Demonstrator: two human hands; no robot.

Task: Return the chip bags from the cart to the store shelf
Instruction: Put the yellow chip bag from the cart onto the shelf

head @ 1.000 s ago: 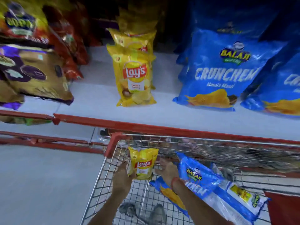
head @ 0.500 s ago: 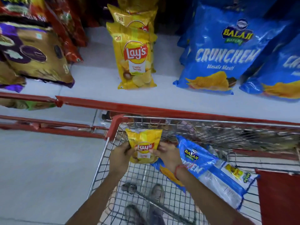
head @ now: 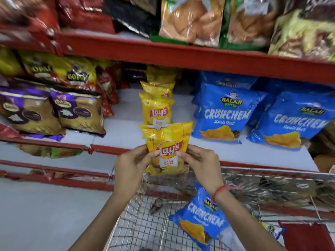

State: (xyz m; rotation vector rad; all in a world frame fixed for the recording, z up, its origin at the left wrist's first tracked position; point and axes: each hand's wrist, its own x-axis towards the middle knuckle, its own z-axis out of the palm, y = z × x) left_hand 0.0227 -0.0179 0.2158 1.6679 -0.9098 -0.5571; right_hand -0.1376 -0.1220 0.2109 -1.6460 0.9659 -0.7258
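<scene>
— What are the hands doing?

— Both grip one yellow Lay's bag, upright, above the front rim of the wire cart. The left hand pinches its left edge and the right hand its right edge; the fingers of each are closed onto the bag's front near the logo.

— Where is it relative to the shelf?

— In front of the shelf's red lip, not resting on the white board. Right behind it stands a row of matching Lay's bags on the shelf.

— Anything left in the cart?

— A blue Balaji Crunchem bag lies tilted in the basket, beneath the right wrist, which wears a red thread. More blue bags lie under it; I can't tell how many.

— And the neighbours?

— Blue Crunchem bags on the shelf at the right, purple-and-gold bags at the left.
</scene>
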